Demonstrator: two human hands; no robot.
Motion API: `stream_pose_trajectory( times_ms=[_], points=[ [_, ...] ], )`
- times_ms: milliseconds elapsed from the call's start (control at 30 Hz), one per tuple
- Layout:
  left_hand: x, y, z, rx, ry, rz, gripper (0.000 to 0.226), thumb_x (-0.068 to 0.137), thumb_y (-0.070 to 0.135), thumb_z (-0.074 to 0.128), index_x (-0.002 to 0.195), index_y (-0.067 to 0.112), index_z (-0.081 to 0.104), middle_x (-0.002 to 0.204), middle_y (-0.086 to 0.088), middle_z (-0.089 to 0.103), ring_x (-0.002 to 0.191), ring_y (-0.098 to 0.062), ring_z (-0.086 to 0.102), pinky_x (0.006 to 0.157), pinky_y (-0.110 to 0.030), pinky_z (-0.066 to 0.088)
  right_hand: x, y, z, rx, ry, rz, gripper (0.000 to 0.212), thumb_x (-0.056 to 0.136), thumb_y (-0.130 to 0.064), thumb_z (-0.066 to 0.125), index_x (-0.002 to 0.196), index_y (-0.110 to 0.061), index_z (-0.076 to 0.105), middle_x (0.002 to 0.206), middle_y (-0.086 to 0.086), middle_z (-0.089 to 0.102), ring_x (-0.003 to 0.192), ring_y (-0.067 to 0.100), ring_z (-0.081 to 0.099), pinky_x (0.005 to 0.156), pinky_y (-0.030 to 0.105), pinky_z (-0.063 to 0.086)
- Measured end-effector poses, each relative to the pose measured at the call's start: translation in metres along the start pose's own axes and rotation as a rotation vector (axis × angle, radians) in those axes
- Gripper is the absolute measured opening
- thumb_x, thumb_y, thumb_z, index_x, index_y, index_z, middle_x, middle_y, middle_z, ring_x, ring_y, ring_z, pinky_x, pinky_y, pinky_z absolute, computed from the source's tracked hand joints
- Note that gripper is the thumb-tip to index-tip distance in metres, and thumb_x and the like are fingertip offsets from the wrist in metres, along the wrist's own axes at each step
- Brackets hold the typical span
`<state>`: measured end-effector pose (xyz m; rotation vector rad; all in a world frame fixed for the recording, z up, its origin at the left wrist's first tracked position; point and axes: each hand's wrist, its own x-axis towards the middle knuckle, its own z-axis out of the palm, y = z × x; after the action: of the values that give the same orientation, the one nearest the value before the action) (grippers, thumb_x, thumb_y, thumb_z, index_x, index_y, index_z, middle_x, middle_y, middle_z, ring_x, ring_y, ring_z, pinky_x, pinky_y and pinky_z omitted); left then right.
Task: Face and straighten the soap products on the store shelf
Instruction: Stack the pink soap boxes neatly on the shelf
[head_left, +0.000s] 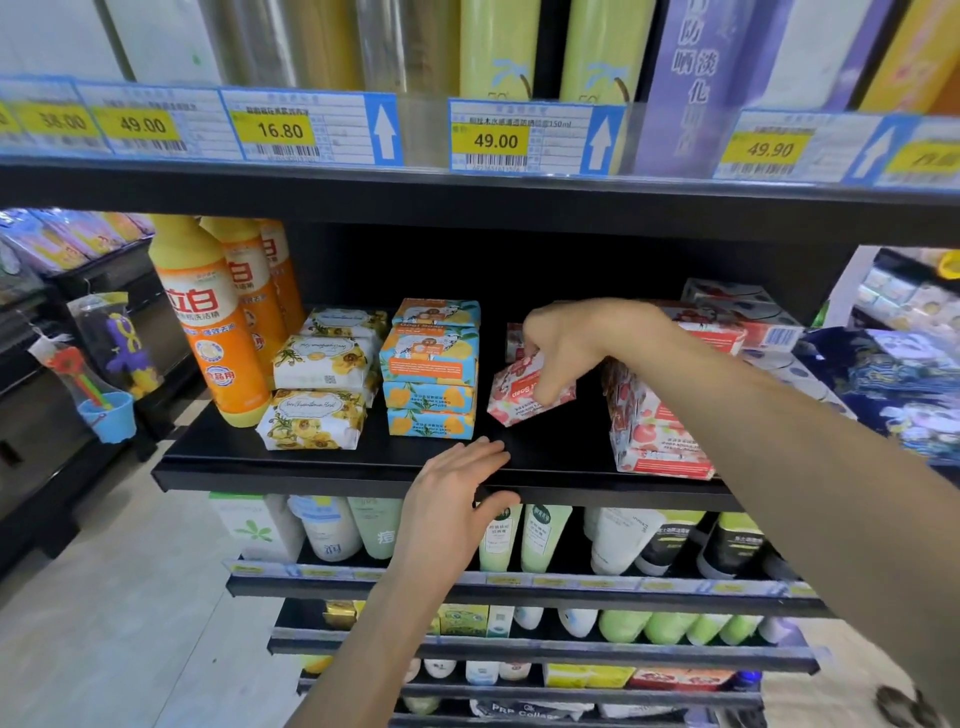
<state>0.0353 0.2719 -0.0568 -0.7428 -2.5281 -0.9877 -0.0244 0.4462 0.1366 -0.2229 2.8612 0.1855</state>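
Right grip (566, 340) clasps a pink soap box (511, 400) from above, fingers curled over its top and far side. The box sits tilted, one corner pointing down toward the shelf (545, 454); I cannot tell whether that corner touches the board. Its lettering reads upside down from where I stand. Position: middle of the black shelf, in the gap between two product groups.

Left grip (452, 493) is released, holding nothing. Fingers lie straight and flat on the front edge of the same shelf, just below and in front of the pink box, thumb hanging under the lip.

Just left of the box: a stack of blue-and-orange soap boxes (428, 374), faces forward. Further left: yellow-flowered wrapped soap bars (314, 418), piled unevenly. At the left end: orange bottles (208, 322), upright.

Right of the box: red-and-white cartons (654, 434) near the front edge, partly hidden by my forearm.

Above: price tags (280, 130) along the upper shelf rail. Below: tubes (519, 538) standing in a row.
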Motion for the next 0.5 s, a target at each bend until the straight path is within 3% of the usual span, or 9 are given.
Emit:
stream_pose_trajectory(
  times_ms=[67,133,233,333,500],
  points=[
    [0.0,0.001,0.0,0.003,0.002,0.011,0.049,0.086,0.034,0.08,0.132,0.022,0.068,0.141,0.008,0.062,0.137,-0.004,0.048,0.121,-0.03,0.031,-0.023,-0.005,0.001,0.0,0.064,-0.008,0.041,0.07,-0.034,0.081,0.086,-0.002,0.061,0.083,0.013,0.058,0.069,0.028,0.056,0.055,0.037,0.045],
    [0.0,0.004,-0.003,0.0,-0.006,0.009,0.049,0.087,0.034,0.079,0.134,0.022,0.067,0.143,0.009,0.06,0.135,0.003,0.041,0.121,-0.032,0.032,-0.045,-0.007,0.004,-0.03,0.123,-0.033,0.062,0.069,-0.037,0.081,0.116,0.001,0.065,0.11,0.018,0.063,0.1,0.034,0.062,0.078,0.045,0.058],
    [-0.001,0.013,-0.017,-0.116,-0.074,-0.085,0.058,0.087,0.04,0.079,0.141,0.028,0.061,0.144,0.017,0.055,0.136,0.006,0.04,0.115,-0.019,0.029,-0.077,-0.008,0.019,0.024,0.28,-0.073,0.073,0.07,-0.038,0.083,0.132,-0.009,0.057,0.117,0.004,0.05,0.109,0.022,0.046,0.091,0.039,0.052],
    [-0.001,0.023,-0.04,-0.465,-0.141,-0.237,0.068,0.081,0.041,0.083,0.142,0.031,0.056,0.134,0.026,0.062,0.127,0.01,0.052,0.108,-0.018,0.039,-0.103,-0.005,0.043,0.109,0.411,-0.117,0.077,0.072,-0.035,0.083,0.14,-0.017,0.052,0.116,-0.005,0.044,0.108,0.017,0.04,0.095,0.037,0.045],
    [-0.002,0.038,-0.057,-0.924,-0.175,-0.368,0.065,0.085,0.048,0.078,0.14,0.021,0.056,0.124,0.007,0.073,0.119,-0.01,0.067,0.1,-0.031,0.055,-0.125,-0.002,0.087,0.307,0.533,-0.194,0.072,0.079,-0.031,0.082,0.143,-0.022,0.05,0.125,-0.009,0.044,0.116,0.012,0.037,0.101,0.03,0.038]
  ],
)
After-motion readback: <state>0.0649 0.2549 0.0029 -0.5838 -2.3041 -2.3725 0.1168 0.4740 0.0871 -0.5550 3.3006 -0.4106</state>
